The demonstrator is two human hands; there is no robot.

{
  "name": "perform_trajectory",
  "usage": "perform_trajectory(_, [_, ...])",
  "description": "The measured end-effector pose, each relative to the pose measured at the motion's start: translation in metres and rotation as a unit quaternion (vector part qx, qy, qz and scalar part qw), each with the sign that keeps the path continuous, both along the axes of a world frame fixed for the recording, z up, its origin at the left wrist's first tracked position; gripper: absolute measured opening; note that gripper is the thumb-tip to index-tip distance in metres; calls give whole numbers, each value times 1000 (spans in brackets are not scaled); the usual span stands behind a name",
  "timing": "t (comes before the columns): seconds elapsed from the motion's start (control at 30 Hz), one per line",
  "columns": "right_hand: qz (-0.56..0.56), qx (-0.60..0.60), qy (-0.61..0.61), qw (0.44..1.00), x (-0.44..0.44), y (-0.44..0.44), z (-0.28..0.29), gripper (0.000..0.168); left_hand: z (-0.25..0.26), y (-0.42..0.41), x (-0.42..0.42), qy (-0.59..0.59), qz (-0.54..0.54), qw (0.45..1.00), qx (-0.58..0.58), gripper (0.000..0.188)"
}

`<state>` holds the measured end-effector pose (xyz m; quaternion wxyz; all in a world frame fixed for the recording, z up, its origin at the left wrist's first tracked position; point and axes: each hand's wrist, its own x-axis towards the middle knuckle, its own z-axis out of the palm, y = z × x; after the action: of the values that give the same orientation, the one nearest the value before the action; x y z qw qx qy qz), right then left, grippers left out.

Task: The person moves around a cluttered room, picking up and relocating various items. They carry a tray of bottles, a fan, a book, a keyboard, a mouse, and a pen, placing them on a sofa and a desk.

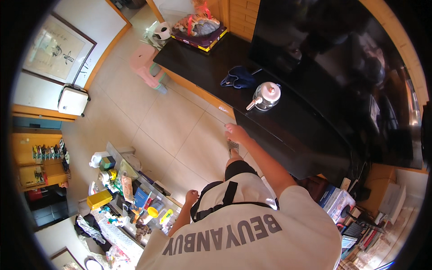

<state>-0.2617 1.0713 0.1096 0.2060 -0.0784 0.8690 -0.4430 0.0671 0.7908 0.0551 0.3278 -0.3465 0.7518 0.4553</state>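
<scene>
My right hand [237, 134] hangs in front of the long black-topped cabinet [260, 135], its fingers curled. Whether something thin sits between the fingertips is too small to tell. Down at my left side is my left hand [192, 196], loosely curled, near the edge of a cluttered table; its inner side is hidden. On the cabinet top, beyond my right hand, stands a glass kettle [267, 101] with a white lid and a handle pointing towards me. A crumpled dark blue cloth item [239, 77] lies behind it.
A large television [324, 60] stands along the cabinet's back. A tiger figurine [197, 25] sits at its far end, beside a pink plastic stool [143, 59]. The cluttered table holds a yellow box [99, 199]. A white suitcase [73, 100] stands by the wall; books [332, 199] are at right.
</scene>
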Motion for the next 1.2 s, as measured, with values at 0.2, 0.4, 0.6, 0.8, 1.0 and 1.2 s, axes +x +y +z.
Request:
perform_trajectory(0.2, [25, 151, -59, 986, -112, -6, -26, 38, 3, 25, -2, 5, 33, 999, -23, 27])
perform_trajectory(0.4, [-53, 304, -21, 951, -183, 13, -51, 57, 5, 65, -4, 8, 218, 968, 124, 28])
perform_trajectory(0.6, [-115, 387, 29, 914, -210, 38, -49, 69, 52, 87, -27, -7, 226, 968, 112, 30])
perform_trajectory(0.8, [-58, 397, 132, 906, -202, 52, -95, 56, 51, 84, -49, -12, 227, 967, 113, 32])
perform_trajectory(1.0, [71, 201, 9, 977, -141, -23, -42, 54, 41, 77, -109, -3, 228, 962, 153, 43])
perform_trajectory(1.2, [222, -82, -151, 960, -18, -85, 38, 49, 117, 86, -222, -65, 616, 706, 344, 50])
